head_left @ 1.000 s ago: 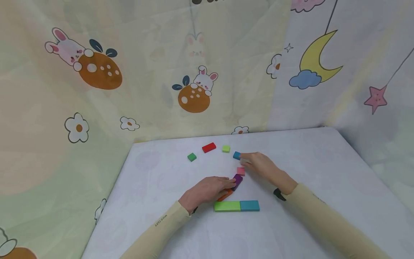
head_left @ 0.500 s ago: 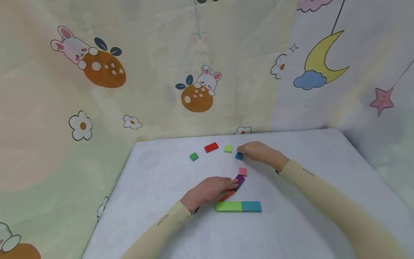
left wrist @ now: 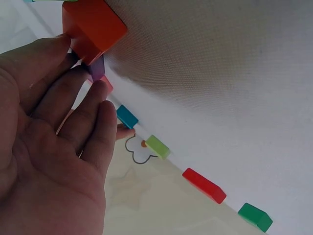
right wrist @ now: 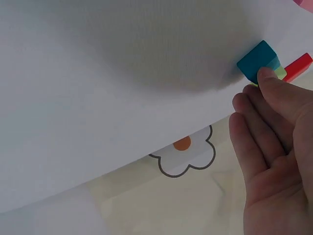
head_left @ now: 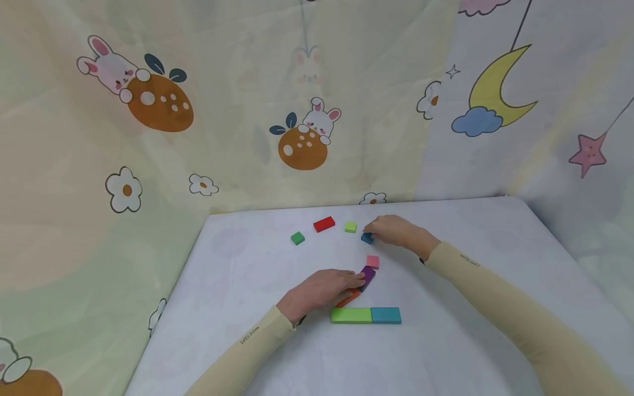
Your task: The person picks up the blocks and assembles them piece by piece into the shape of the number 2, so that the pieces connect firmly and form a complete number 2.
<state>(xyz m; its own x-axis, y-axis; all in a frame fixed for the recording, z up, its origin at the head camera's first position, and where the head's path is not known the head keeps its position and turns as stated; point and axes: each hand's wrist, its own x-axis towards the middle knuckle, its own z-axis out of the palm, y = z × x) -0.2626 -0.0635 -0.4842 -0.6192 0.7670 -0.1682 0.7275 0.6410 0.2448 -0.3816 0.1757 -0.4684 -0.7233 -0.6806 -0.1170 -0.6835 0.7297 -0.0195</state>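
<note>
My right hand is at the small blue block toward the back of the table; in the right wrist view the thumb lies against this blue block, with the fingers behind it. My left hand rests lower down, its fingertips on the purple block. In the left wrist view its fingers stretch out fairly straight, and the thumb tip meets the orange block. A pink block sits at the purple block's upper end. Part of the orange block is hidden under the left hand.
Along the back of the curve lie a lime block, a red block and a green block. Nearest me, a long lime block and a teal block lie end to end. A printed cloth hangs behind the white table.
My right hand has shifted round to the back of the blue block, which looks slightly turned. The left hand has stayed at the purple and orange blocks. The head view has shifted slightly.
</note>
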